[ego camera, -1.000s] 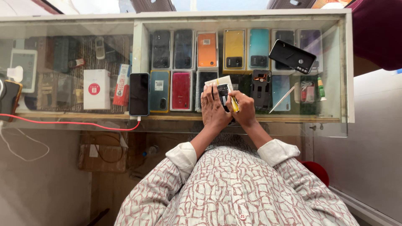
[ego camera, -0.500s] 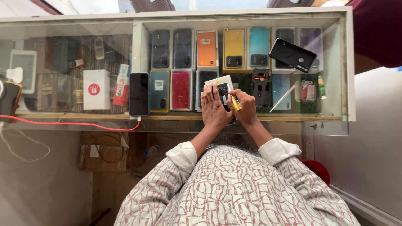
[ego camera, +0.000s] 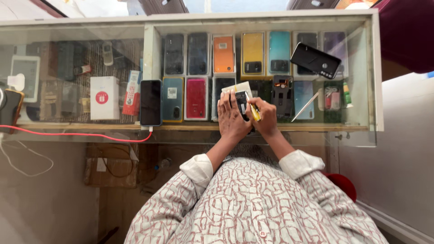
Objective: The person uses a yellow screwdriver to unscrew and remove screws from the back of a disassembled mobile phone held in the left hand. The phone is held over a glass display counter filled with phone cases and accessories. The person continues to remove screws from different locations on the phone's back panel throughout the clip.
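Observation:
My left hand holds a small black phone part upright over the glass counter. A white card or paper lies just behind it. My right hand grips a yellow-handled tool whose tip meets the black part. Both hands sit close together at the counter's front edge, and my patterned sleeves fill the bottom of the view.
Phones and coloured phone backs lie in rows under the glass. A black phone and an opened phone rest on top to the right. A dark phone is plugged into a red cable at left, near a white box.

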The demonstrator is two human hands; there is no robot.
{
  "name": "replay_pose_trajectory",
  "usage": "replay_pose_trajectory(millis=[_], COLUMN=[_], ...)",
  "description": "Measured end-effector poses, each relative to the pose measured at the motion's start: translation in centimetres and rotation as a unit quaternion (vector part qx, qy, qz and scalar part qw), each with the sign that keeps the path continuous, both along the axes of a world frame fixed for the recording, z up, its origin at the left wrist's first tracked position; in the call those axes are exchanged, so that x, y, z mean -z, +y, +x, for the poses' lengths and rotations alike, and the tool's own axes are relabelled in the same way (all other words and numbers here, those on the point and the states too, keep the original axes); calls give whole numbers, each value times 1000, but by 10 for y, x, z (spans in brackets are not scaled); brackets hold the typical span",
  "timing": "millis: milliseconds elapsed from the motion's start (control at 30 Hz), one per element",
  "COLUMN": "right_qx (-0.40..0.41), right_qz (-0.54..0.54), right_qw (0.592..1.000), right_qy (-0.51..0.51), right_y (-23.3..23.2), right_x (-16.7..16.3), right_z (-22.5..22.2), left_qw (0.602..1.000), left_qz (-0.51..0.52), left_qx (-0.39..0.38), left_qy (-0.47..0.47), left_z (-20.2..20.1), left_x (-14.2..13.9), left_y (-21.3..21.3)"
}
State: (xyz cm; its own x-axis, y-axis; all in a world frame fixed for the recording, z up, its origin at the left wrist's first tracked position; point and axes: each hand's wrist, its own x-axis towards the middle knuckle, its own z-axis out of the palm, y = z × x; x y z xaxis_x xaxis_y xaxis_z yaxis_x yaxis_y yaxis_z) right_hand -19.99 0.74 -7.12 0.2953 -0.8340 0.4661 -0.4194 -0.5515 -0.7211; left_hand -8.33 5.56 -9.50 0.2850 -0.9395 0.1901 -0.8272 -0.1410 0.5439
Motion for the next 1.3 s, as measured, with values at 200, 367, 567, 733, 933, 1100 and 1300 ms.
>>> replay_pose_trajectory(millis=[200,367,567,733,933,1100,1300], right_qx=[-21,-14,-14,-10,1,-9,5], right_qz=[1,-10,-18,10,6,19,8], right_qw=[1000,1000,1000,1000,1000,999,1000], right_qy=[-24,-8,-20,-11,-25,-33,-14], right_y=[1,1,-1,-2,-2,0,1], right_x=[0,4,8,6,5,4,5], right_z=[0,2,3,1,2,1,4], left_qw=[1000,1000,1000,1000,1000,1000,999], left_qz=[-10,3,-3,1,12,-7,-7], left_qx=[-1,-3,2,-4,1,2,-16], left_qy=[-9,-13,-5,-11,0,-6,-40], left_z=[1,4,4,2,3,2,2], left_x=[2,0,2,2,0,2,4], left_y=[1,1,-2,-2,-2,-3,-2])
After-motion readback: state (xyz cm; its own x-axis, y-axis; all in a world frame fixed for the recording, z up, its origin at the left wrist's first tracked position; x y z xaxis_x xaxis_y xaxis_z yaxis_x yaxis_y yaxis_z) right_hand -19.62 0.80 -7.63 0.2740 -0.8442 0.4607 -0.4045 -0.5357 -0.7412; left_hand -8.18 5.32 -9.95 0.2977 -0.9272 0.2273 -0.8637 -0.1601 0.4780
